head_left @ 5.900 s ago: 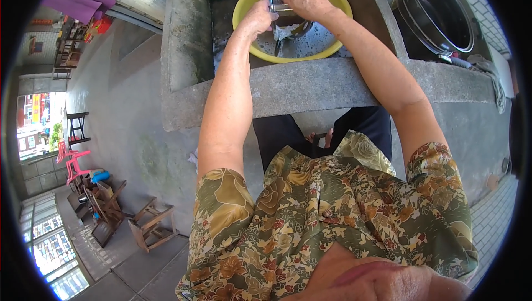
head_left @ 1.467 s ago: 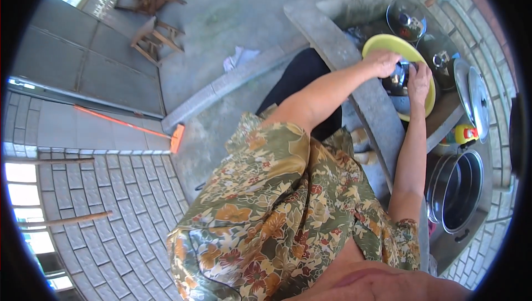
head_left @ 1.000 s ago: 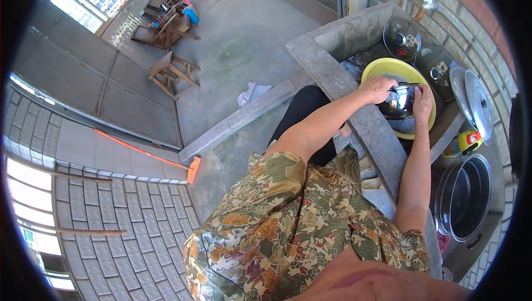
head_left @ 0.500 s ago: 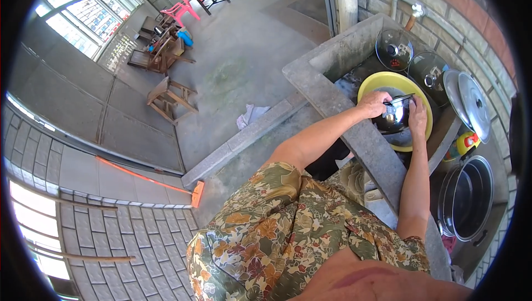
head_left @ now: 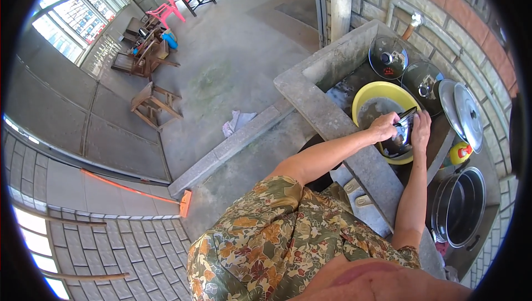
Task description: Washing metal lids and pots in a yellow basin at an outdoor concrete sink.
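Over a yellow basin, my left hand grips the near-left edge of a shiny rounded metal vessel. The fingers of my right hand wrap its right side. The vessel is tilted on its side, its dark rim turned up between my hands; whether it is a bowl or a pot I cannot tell. Cloudy, sudsy water lies in the basin beneath it. The basin stands inside a concrete sink.
Two glass lids lean at the sink's back, beside metal lids. A yellow bottle and a large dark pot stand to the right. Beyond the low ledge lie a cloth and a wooden stool.
The vessel has been tipped further onto its side, its rim now upright between my hands. My left hand has shifted lower along it, and more of the basin's water shows.
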Demonstrator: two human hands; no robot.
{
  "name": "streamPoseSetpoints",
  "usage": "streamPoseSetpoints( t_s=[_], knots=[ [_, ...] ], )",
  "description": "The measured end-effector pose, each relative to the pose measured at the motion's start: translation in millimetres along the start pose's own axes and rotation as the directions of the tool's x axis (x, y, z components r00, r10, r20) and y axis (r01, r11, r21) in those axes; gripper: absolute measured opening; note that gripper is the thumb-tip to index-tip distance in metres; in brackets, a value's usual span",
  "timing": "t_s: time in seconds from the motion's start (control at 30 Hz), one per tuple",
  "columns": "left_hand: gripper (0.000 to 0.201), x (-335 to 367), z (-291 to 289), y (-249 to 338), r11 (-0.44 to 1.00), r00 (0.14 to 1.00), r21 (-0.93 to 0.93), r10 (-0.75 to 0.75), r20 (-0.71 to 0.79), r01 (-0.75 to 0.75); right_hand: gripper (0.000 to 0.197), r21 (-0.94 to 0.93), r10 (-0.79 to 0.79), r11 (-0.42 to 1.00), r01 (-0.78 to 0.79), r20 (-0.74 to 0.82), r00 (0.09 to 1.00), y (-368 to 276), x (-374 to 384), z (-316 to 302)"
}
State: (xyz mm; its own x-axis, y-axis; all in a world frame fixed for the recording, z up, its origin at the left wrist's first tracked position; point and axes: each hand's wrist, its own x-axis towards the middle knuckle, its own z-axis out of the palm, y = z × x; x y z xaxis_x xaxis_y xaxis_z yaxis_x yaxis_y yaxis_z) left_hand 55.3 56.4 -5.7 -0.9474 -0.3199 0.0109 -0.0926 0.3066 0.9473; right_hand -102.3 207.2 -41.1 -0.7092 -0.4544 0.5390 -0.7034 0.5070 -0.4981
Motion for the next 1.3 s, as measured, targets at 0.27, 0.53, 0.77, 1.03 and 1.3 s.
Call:
streamPoseSetpoints(
  t_s=[0.27,0.53,0.77,1.03,1.3],
  knots=[
    [0.029,2.8,0.8,-21.9,0.984,0.974,-0.136,-0.141,-0.175,0.117,0.036,-0.138,-0.165,0.973,0.187,0.16,0.973,-83.5,5.9,-0.7],
    [0.027,-9.7,12.4,6.8,0.971,0.955,-0.047,-0.241,-0.171,0.236,0.037,0.1,-0.03,0.995,-0.003,0.323,0.946,42.7,59.7,16.7],
    [0.027,-10.7,13.6,-9.9,0.944,0.966,-0.239,-0.25,-0.072,0.227,0.033,-0.304,-0.459,0.788,0.535,0.289,0.84,-89.1,-4.2,-25.0],
    [0.024,-4.7,38.0,-1.2,0.93,0.974,-0.308,-0.224,-0.039,0.202,0.038,0.093,-0.189,0.982,0.165,0.448,0.874,66.7,87.0,6.2],
    [0.025,2.1,43.6,-22.4,0.906,0.959,-0.337,-0.281,-0.023,0.258,0.033,-0.237,-0.302,0.886,0.399,0.359,0.883,17.4,33.9,13.2]
  ],
)
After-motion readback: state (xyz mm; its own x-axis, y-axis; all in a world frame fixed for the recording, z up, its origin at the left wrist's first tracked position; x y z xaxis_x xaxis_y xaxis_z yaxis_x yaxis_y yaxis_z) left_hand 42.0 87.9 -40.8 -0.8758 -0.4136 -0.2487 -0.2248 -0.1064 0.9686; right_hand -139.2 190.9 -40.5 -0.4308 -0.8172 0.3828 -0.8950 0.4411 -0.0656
